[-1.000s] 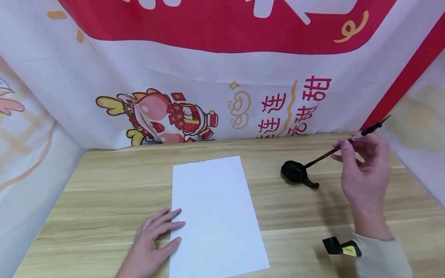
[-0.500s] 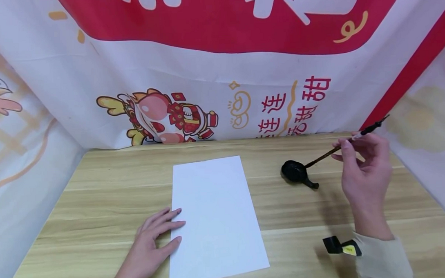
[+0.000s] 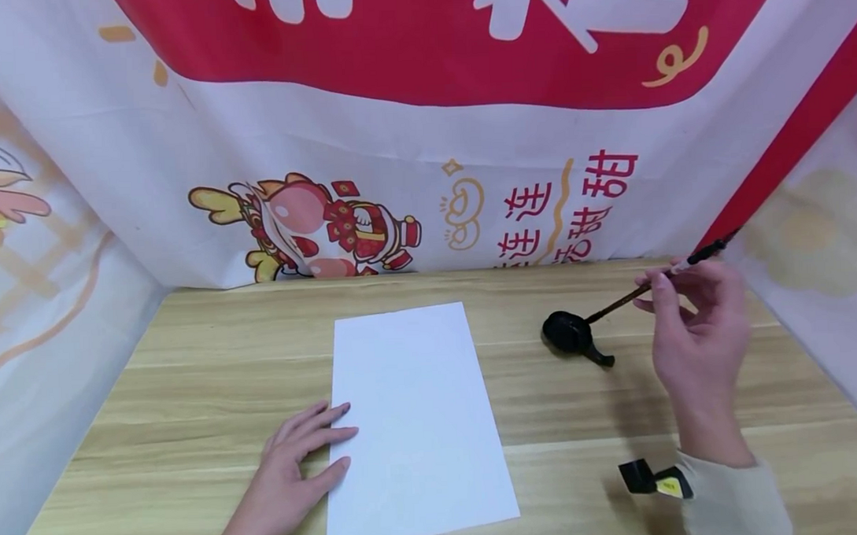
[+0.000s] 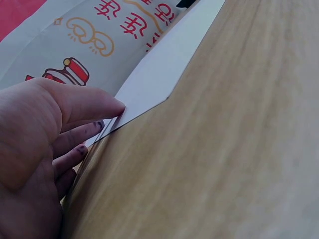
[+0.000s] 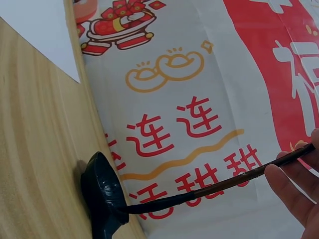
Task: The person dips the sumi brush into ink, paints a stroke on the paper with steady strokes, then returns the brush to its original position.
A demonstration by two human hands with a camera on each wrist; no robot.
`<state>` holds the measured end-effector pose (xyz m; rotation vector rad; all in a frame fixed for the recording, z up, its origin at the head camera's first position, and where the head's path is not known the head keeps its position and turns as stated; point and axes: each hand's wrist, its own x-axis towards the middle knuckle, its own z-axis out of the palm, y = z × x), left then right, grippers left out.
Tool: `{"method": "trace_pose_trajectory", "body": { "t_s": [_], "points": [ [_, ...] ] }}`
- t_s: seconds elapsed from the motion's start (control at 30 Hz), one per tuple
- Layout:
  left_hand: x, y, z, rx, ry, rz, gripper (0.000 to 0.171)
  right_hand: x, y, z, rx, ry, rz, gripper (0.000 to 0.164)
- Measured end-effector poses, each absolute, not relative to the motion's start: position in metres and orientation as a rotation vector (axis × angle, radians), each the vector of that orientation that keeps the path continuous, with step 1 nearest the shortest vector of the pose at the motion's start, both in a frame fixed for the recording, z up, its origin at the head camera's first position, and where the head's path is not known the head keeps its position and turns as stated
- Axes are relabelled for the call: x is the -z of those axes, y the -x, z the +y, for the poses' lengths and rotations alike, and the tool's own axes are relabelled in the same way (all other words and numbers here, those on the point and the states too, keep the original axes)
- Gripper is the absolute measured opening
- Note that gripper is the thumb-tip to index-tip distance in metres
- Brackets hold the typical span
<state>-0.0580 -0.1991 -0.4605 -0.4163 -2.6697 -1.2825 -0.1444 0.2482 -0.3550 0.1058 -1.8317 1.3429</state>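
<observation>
My right hand (image 3: 703,329) pinches a slim brown writing brush (image 3: 624,301) between thumb and fingers. The brush slants down to the left, and its tip is at a small black ink dish (image 3: 567,331) with a curved stub. In the right wrist view the brush's dark head (image 5: 157,204) meets the rim of that dish; whether ink is inside cannot be made out. A blank white sheet of paper (image 3: 412,410) lies on the table. Across its left edge rests my left hand (image 3: 293,457), fingers spread, fingertips on the paper. Dark smudges mark two of its fingertips (image 4: 81,149).
The light wooden table (image 3: 212,354) ends at a printed white and red cloth (image 3: 395,127) at the back. Similar cloths hang on both sides. A small black device with a yellow label (image 3: 668,486) sits at the right sleeve.
My right hand has shifted very slightly left and down with the brush, whose tip stays at the ink dish. The left hand and the paper have not moved.
</observation>
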Motion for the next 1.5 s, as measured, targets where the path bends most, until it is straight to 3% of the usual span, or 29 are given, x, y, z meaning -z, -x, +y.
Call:
{"method": "trace_pose_trajectory", "body": {
  "t_s": [0.6,1.5],
  "points": [
    [0.4581,0.0576,-0.1998,1.300,0.408,-2.665,0.040,0.3510,0.1406,0.2460,-1.234,0.020,-1.915,0.032],
    [0.4570,0.0570,-0.1988,1.304,0.389,-2.682,0.039,0.3573,0.1441,0.2473,-1.199,-0.106,-1.929,0.029]
  ]
}}
